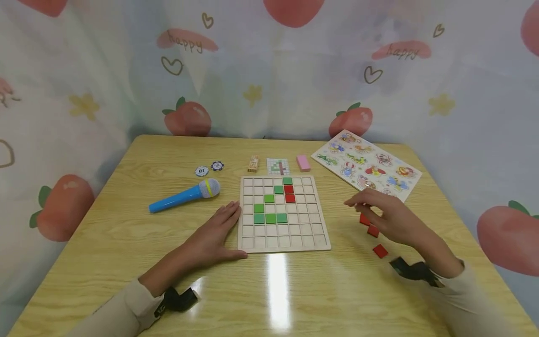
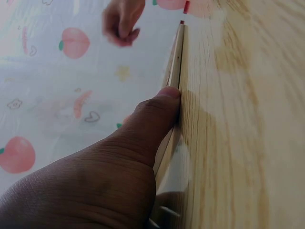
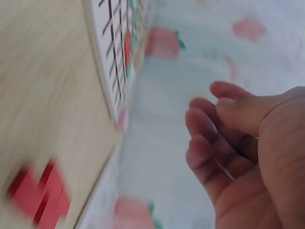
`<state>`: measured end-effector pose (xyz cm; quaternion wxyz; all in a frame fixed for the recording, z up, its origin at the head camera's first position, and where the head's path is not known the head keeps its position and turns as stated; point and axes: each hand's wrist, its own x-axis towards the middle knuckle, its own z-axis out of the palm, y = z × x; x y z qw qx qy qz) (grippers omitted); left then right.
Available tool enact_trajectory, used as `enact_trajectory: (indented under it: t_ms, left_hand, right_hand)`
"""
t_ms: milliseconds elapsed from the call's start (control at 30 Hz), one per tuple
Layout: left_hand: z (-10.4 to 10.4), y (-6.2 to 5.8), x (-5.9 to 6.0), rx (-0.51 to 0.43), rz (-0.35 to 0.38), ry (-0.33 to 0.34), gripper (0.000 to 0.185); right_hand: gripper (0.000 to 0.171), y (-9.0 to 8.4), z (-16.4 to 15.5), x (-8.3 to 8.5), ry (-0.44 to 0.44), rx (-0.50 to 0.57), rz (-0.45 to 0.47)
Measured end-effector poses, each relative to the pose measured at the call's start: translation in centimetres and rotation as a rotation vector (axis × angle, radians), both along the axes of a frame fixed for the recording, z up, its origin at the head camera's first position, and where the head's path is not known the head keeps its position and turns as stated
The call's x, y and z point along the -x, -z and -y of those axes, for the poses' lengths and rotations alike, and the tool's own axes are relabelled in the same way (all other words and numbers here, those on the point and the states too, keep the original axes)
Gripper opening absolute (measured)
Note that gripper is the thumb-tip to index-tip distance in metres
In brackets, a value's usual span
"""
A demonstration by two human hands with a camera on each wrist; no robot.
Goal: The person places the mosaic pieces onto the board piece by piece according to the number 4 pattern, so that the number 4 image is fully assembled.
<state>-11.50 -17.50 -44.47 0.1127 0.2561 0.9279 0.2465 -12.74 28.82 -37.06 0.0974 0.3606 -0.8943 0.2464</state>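
My left hand (image 1: pixel 216 234) lies flat, steadying the grid board (image 1: pixel 283 243), while my right hand (image 1: pixel 389 216) hovers empty with loosely curled fingers over the loose red tiles (image 1: pixel 373 230) beside it, so I judge I'm mid-fetch and must pinch one next.

Blue microphone (image 1: pixel 184 195), poker chips (image 1: pixel 209 168) — animal puzzle (image 1: pixel 366 164).

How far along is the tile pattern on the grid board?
Six green and two red tiles sit in the grid board. The left hand rests flat against the board's edge; the right hand, holding nothing, hovers above three loose red tiles. Most cells remain empty.
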Motion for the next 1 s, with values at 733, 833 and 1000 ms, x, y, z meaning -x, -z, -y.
enact_trajectory:
  t_ms: [733,833,1000]
  left_hand:
    - [0.5,0.4,-0.4,-0.015,-0.006,-0.019,0.123]
    - [0.4,0.3,-0.2,-0.016,-0.008,-0.013,0.123]
    - [0.1,0.1,-0.1,-0.015,-0.008,0.002,0.123]
  right_hand:
    - [0.042,5.8,-6.6,-7.3,0.132,-0.014,0.270]
    - [0.040,5.7,-6.3,-7.4,0.158,-0.019,0.246]
    - [0.042,4.2,-4.9,-6.5,0.136,-0.037,0.142]
